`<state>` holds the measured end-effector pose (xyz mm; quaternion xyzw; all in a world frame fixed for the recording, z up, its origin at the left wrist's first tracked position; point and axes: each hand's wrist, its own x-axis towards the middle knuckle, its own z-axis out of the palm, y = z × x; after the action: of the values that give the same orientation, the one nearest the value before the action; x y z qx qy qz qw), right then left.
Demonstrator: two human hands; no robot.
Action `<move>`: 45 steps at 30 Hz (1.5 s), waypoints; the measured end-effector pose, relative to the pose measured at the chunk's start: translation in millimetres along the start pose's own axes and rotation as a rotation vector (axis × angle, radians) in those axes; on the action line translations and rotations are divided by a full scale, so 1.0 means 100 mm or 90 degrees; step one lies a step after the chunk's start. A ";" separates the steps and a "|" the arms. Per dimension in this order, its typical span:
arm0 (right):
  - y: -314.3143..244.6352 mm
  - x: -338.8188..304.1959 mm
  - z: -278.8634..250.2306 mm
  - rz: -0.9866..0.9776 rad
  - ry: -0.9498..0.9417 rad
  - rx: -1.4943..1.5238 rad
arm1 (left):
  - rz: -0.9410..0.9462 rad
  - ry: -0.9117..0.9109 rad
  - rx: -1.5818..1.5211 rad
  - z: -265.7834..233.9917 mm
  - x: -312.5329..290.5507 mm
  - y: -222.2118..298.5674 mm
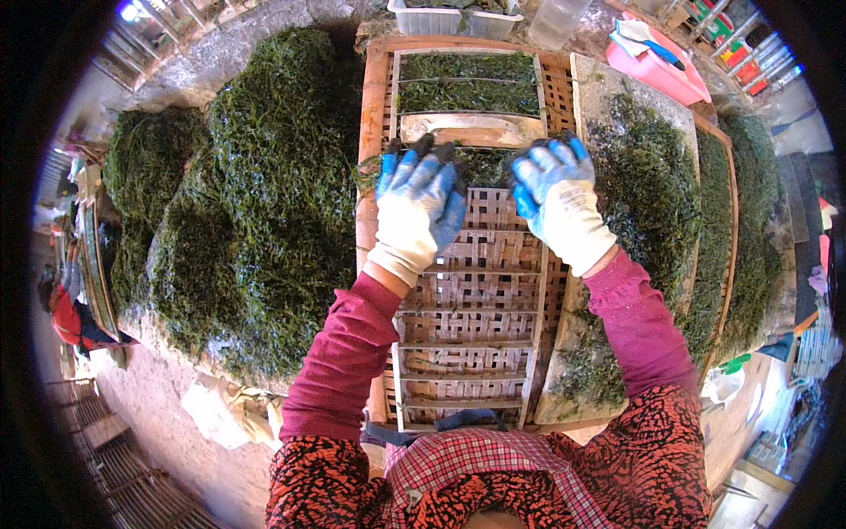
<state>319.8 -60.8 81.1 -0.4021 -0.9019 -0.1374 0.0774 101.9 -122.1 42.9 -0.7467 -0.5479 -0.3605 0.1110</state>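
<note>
My left hand [410, 198], in a white glove with blue fingers, lies palm down on the left side of a slatted wooden frame [397, 361]. Its fingers stretch forward, slightly apart, at a strip of wet green seaweed [485, 166]. At the strip's other end, my right hand [564, 189], gloved alike, has its fingers spread, with the thumb toward the middle. Both sets of fingertips look dark and partly merge with the seaweed. Beyond them lies a pale wooden bar [471, 129]. Under the frame shows a woven bamboo tray [476, 295].
Big heaps of seaweed [282, 176] rise on the left. To the right, a board [577, 79] carries more seaweed, beside another filled frame [714, 229]. A white tub [454, 19] and a pink basin [656, 70] with gloves stand at the back. A person in red [66, 313] is far left.
</note>
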 end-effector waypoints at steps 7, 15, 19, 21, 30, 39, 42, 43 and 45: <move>0.00 -0.07 0.39 -0.016 0.085 0.004 | 0.090 -0.094 -0.002 0.31 0.02 0.10; 0.19 0.00 0.40 -0.053 -0.071 0.050 | -0.070 -0.129 0.023 0.34 -0.17 -0.25; 0.01 0.08 0.26 -0.086 -0.044 0.025 | -0.228 0.136 -0.250 0.05 -0.13 -0.46; -0.20 0.17 0.42 -0.110 -0.020 -0.034 | -0.359 0.170 -0.417 0.03 -0.22 -0.63; -0.83 0.76 0.58 -0.230 0.007 0.078 | -0.505 0.256 -0.492 0.13 -0.67 -0.78; -0.31 0.59 0.27 0.049 0.037 0.151 | -0.257 0.119 -0.055 -0.10 -0.55 -0.36; -0.34 0.46 0.30 -0.021 0.044 0.119 | -0.128 -0.015 0.033 0.01 -0.45 -0.21; -0.29 0.36 0.33 -0.075 0.051 0.086 | -0.075 -0.073 0.054 0.06 -0.36 -0.16; -0.28 0.18 0.55 -0.121 -0.015 0.067 | -0.051 -0.098 0.114 0.22 -0.44 -0.31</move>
<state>284.7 -48.9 28.0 -0.3120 -0.9427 -0.0916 0.0744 76.7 -130.6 -9.3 -0.7367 -0.6142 -0.2557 0.1206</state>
